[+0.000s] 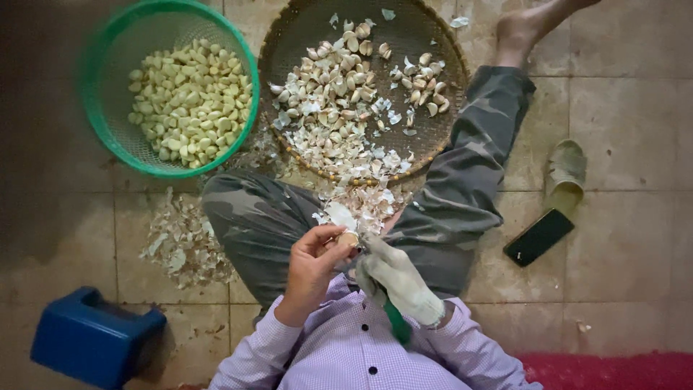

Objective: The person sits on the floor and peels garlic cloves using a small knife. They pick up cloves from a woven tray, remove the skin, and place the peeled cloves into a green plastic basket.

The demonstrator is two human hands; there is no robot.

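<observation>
Garlic was the work in hand. The person sat on a pale tiled floor (635,108) w/ legs in grey-green camouflage trousers (462,180) spread out ahead. The bare left hand (314,263) was curled nearly closed, thumb and fingertips pinching a small pale garlic clove (349,238) right in front of the chest. The right hand (397,278), in a dirty whitish work glove, was closed round a green-handled tool (395,325); the handle stuck out back toward the lilac checked shirt (346,354), the blade end was hidden, approx. touching the clove but can't tell for sure.

Just beyond both hands, btwn the knees, lay a spill of white papery garlic skins (361,202). Farther ahead sat a round brown woven bamboo tray (433,43) holding unpeeled cloves and more skins. Ahead and left of the left hand stood a round green plastic mesh basket (108,137) w/ yellowish peeled cloves (189,101). Another heap of husks (184,242) lay left of the left hand, beside the left knee. Near left, a dark blue plastic stool (94,336). Right of the gloved hand, well apart, a black flat phone (538,236) lay on the floor, a pale green sandal (566,172) just beyond it. A bare foot (527,25) showed far ahead on the right.
</observation>
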